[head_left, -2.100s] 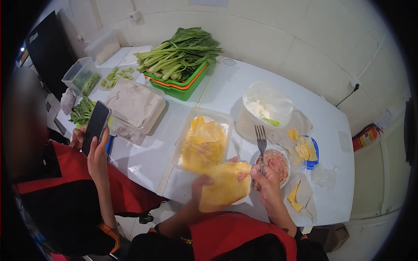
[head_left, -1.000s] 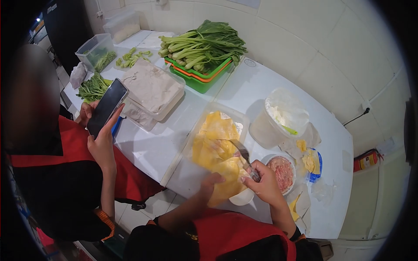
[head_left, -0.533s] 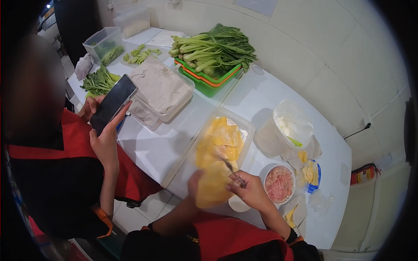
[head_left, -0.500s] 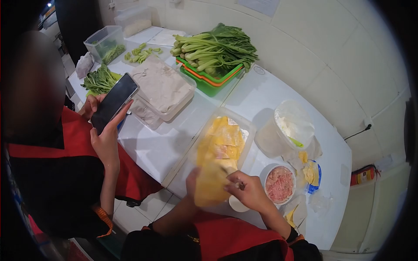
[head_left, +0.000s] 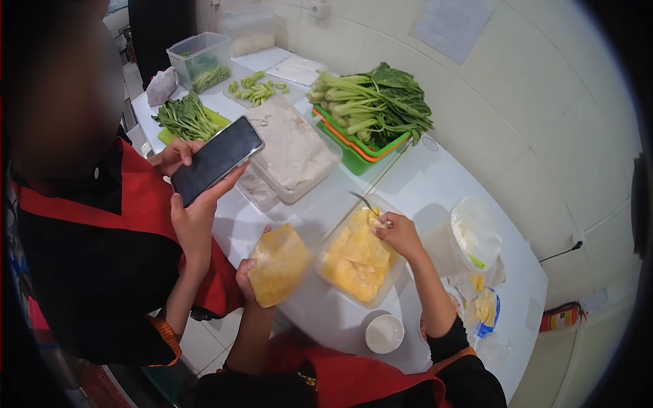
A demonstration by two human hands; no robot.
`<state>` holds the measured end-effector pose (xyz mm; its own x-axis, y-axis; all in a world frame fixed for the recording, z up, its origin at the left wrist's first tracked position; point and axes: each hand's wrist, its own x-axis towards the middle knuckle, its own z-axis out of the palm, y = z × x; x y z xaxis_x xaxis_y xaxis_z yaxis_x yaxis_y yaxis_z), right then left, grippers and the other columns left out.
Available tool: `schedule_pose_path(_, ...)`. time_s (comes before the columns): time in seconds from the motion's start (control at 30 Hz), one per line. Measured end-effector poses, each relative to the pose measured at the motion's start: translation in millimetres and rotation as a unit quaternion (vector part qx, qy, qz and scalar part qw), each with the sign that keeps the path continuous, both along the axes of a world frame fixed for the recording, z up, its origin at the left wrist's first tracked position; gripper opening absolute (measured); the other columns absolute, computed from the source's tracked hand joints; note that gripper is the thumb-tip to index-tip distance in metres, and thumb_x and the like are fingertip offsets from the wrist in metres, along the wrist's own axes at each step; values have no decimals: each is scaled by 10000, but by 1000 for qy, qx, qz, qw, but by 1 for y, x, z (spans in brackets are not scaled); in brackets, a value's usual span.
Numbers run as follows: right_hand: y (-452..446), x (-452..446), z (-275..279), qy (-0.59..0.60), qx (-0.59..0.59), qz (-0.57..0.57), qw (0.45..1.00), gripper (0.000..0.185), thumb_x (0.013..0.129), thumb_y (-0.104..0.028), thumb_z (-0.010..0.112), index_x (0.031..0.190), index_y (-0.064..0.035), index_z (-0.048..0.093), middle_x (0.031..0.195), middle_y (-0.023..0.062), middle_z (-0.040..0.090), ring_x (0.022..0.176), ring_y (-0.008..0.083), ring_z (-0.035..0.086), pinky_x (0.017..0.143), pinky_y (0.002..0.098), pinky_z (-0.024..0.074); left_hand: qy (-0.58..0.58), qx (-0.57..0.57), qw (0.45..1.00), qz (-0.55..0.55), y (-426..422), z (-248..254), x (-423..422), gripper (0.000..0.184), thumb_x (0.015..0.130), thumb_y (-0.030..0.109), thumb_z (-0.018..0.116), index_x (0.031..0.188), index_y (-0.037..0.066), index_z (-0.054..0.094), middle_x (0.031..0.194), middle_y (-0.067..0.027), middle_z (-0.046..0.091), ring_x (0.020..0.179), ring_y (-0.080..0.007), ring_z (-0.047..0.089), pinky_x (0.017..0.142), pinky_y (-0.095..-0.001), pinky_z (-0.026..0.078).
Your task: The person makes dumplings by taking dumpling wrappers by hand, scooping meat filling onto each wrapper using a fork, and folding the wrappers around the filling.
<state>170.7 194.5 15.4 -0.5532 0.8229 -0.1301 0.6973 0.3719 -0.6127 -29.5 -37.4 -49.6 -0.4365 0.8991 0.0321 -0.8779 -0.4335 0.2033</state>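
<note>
My left hand grips a flat yellow wrapper sheet at its left side, held up off the table. My right hand is at the far right part of a clear tub of yellow wrappers; its fingers are closed round a fork, whose tines point up and left. A small white cup stands in front of the tub. The bowl of pink minced meat is mostly hidden behind my right forearm.
Another person at the left holds a phone. Behind stand a paper-covered tub, leafy greens in stacked baskets and a clear box. A white bucket stands at the right, beside a blue package.
My left hand has moved left with the sheet, away from the tub. My right hand has gone forward with the fork, over the tub's far part. The view has swung left, and the cup shows fully.
</note>
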Motion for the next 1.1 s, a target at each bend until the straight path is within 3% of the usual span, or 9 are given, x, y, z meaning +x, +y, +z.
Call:
schedule_pose_path(0.07, 16, 0, -24, -38, 84, -22, 996, 261, 683, -236, 703, 859, -57, 630, 731, 106, 636, 689, 229, 619, 631, 322, 471, 0, 6, 1000, -2, -2, -6, 0, 753, 711, 256, 469, 1383, 19, 225, 1295, -196, 408, 1128, -336, 469, 941, -439, 398)
schedule_pose_path(0.27, 9, -8, -21, -68, 94, -104, 988, 268, 696, -261, 693, 868, -71, 615, 814, 148, 647, 775, 298, 623, 676, 371, 482, -8, 14, 999, -30, 2, -4, 8, 732, 722, 248, 443, 1386, 29, 226, 1235, -184, 454, 1031, -294, 518, 869, -390, 440)
schedule_pose_path(0.37, -2, -4, -20, -64, 204, -115, 970, 244, 738, -273, 667, 860, -73, 602, 798, 145, 642, 755, 301, 616, 658, 394, 476, -48, -47, 998, -19, 12, 23, 27, 648, 730, 272, 440, 1314, 6, 355, 1159, -189, 514, 976, -303, 550, 839, -399, 459)
schedule_pose_path(0.43, -13, 10, -7, -38, 177, -121, 976, 217, 776, -258, 622, 887, -74, 604, 797, 149, 639, 766, 295, 614, 653, 395, 471, -84, -44, 995, -33, 15, -19, 28, 565, 740, 286, 428, 1219, -13, 445, 1093, -190, 554, 936, -314, 569, 824, -413, 467)
schedule_pose_path(0.57, -58, 78, 25, 73, 44, -103, 991, 222, 832, -214, 553, 986, -68, 619, 786, 141, 641, 760, 264, 620, 647, 361, 467, -81, -139, 983, -85, 16, -7, 47, 471, 763, 311, 406, 1049, -34, 552, 983, -186, 604, 878, -334, 590, 800, -439, 476)
schedule_pose_path(0.67, -105, 157, 46, 124, -173, -264, 941, 253, 840, -162, 519, 1063, -92, 618, 791, 125, 648, 745, 258, 623, 671, 337, 468, -27, -113, 986, -120, 17, -29, 50, 615, 772, 367, 380, 1203, -67, 444, 1115, -226, 557, 970, -369, 574, 856, -467, 460)
schedule_pose_path(0.73, -126, 227, 17, 123, 49, -164, 977, 277, 834, -70, 506, 1088, -14, 602, 729, 85, 643, 676, 97, 547, 641, 284, 451, -36, -98, 982, -157, 21, -18, 58, 612, 769, 370, 391, 1201, -60, 447, 1112, -227, 554, 963, -362, 577, 843, -466, 467)
schedule_pose_path(0.9, -209, 256, 37, -135, -42, -310, 940, 342, 787, -29, 484, 1085, -115, 629, 851, 164, 637, 750, 265, 624, 670, 345, 477, 1, -112, 972, -206, 39, 3, 79, 595, 758, 369, 410, 1182, -45, 467, 1082, -213, 568, 929, -346, 586, 817, -440, 477)
schedule_pose_path(1.1, -228, 215, 15, -242, 66, -299, 921, 319, 729, -67, 539, 1021, -139, 646, 751, 162, 600, 659, 346, 592, 596, 431, 469, 0, -117, 958, -261, 46, 27, 106, 519, 737, 272, 434, 1118, -74, 500, 1019, -221, 589, 878, -348, 597, 796, -427, 488)
